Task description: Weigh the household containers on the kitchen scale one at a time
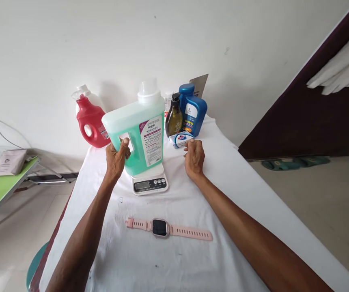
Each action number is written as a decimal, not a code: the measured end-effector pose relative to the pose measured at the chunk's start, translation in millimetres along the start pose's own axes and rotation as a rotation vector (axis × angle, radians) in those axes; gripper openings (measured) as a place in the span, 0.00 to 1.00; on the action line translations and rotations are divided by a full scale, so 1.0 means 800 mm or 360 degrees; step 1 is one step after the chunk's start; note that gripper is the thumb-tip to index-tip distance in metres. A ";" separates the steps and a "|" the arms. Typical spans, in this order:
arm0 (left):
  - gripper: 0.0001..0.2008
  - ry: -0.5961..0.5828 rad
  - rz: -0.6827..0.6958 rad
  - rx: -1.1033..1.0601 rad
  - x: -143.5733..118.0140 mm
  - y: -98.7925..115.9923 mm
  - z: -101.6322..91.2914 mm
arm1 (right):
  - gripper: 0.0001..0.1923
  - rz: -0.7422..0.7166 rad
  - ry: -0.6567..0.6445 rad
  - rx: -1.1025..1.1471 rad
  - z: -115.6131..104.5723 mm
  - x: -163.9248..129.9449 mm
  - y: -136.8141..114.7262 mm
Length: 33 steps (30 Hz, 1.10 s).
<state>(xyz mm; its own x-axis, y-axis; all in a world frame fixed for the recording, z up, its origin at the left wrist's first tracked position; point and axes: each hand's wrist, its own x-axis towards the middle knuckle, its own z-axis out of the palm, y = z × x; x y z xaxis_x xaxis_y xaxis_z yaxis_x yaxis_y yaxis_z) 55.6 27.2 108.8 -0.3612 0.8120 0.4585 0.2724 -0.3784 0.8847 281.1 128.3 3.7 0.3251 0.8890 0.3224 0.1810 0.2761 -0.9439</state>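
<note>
My left hand (117,159) is wrapped round the handle of a large jug of green liquid (136,140), with a clear cap and a printed label. The jug leans a little, its base over the white plate of a digital kitchen scale (150,184); I cannot tell whether its full weight rests there. My right hand (195,157) sits on the cloth with its fingers curled in, close by a small white and blue soap box (180,139). Whether the fingertips touch the box is unclear. Nearer me, a pink smartwatch (160,228) lies with its strap stretched out flat.
Behind the soap box stand a dark pump bottle (174,115) and a blue bottle (194,113). A red detergent bottle (92,121) stands at the back left by the wall. White cloth (174,263) covers the table. A green side table (10,178) is at left.
</note>
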 end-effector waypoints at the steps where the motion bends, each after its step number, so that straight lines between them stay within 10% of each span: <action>1: 0.32 0.0021 -0.0013 -0.0026 0.001 -0.001 0.001 | 0.29 -0.0038 -0.0065 0.0002 -0.009 -0.005 -0.009; 15: 0.34 -0.0039 0.0129 0.0197 -0.017 -0.014 -0.041 | 0.37 0.0211 -0.0760 0.0221 -0.068 -0.103 -0.038; 24: 0.35 0.0337 -0.0659 -0.0093 -0.067 -0.103 -0.072 | 0.37 0.0333 -0.0778 0.0205 -0.074 -0.096 -0.020; 33: 0.32 0.0137 -0.0562 0.0069 -0.071 -0.111 -0.072 | 0.33 0.0251 -0.0931 -0.0042 -0.075 -0.099 -0.023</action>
<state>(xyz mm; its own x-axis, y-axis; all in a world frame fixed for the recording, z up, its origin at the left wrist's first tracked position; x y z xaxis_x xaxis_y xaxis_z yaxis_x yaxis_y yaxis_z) 0.4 -10.7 9.2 -0.5131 0.8481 0.1323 0.1544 -0.0604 0.9862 307.9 30.7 -0.1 -0.2131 0.9738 0.0792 0.1975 0.1223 -0.9726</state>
